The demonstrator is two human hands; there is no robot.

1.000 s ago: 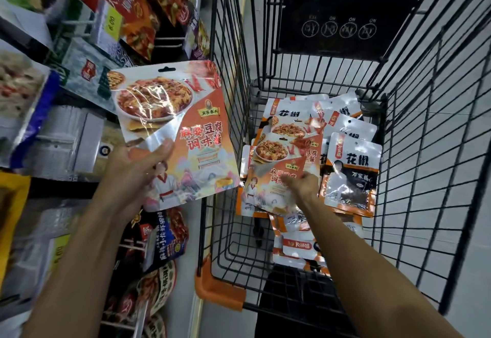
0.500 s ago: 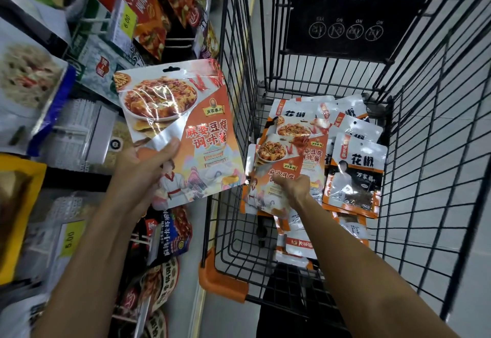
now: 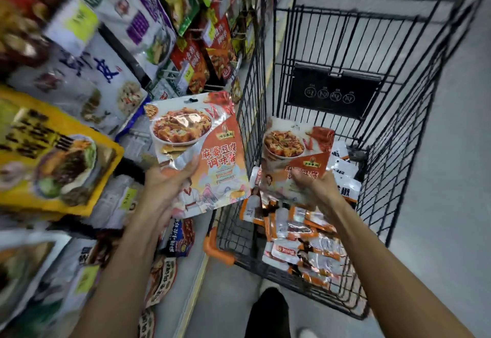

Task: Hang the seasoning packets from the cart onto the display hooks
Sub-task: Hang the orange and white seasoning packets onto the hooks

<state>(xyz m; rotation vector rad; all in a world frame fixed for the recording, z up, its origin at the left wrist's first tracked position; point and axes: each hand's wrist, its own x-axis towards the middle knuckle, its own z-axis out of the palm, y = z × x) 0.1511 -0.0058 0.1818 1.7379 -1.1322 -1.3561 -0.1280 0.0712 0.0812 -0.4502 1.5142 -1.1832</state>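
My left hand (image 3: pixel 167 186) grips the lower left corner of an orange mapo tofu seasoning packet (image 3: pixel 202 149), held upright just left of the black wire cart (image 3: pixel 398 151). My right hand (image 3: pixel 316 188) grips a second packet of the same kind (image 3: pixel 295 149), lifted above the pile inside the cart. Several white and orange packets (image 3: pixel 308 234) lie on the cart floor. The display rack (image 3: pixel 196 61) with hanging packets stands on the left; its hooks are mostly hidden behind the goods.
Large hanging bags, a yellow one (image 3: pixel 53 157) and white ones (image 3: pixel 87 77), crowd the left side. Yellow price tags (image 3: pixel 127 199) stick out from the rack. The cart has an orange corner bumper (image 3: pixel 215 250). Grey floor (image 3: pixel 438 204) lies to the right. My dark shoe (image 3: pixel 271 311) is below.
My right hand has lifted a mapo tofu packet up out of the cart's pile. The view has swung upward and left, blurring the rack. My left hand still holds its packet.
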